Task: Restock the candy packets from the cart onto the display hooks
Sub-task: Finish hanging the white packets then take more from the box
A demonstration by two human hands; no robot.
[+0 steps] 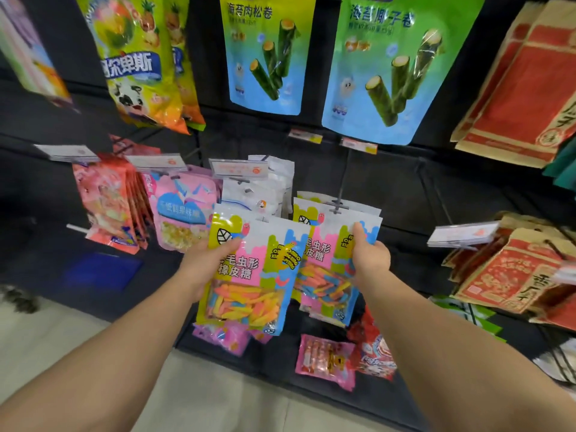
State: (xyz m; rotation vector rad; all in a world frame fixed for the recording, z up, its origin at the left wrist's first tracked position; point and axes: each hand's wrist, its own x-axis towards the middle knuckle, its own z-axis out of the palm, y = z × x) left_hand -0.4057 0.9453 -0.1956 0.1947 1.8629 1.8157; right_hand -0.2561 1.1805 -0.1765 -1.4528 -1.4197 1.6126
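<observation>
The left hand (204,263) grips a gummy-worm candy packet (249,275) by its left edge, thumb across the front — a glossy pouch in white, yellow, pink and blue, with a clear window showing orange, yellow and blue strips. Just to its right, matching packets (327,275) hang on a display hook (338,207); the right hand (371,257) pinches the front one at its right edge.

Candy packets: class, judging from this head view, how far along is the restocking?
Done: several gummy packets already hang on the hook. In hand: the left hand grips another packet, not yet hooked; the right hand holds the hanging ones. Left: hooking it. The cart is out of view.
</observation>
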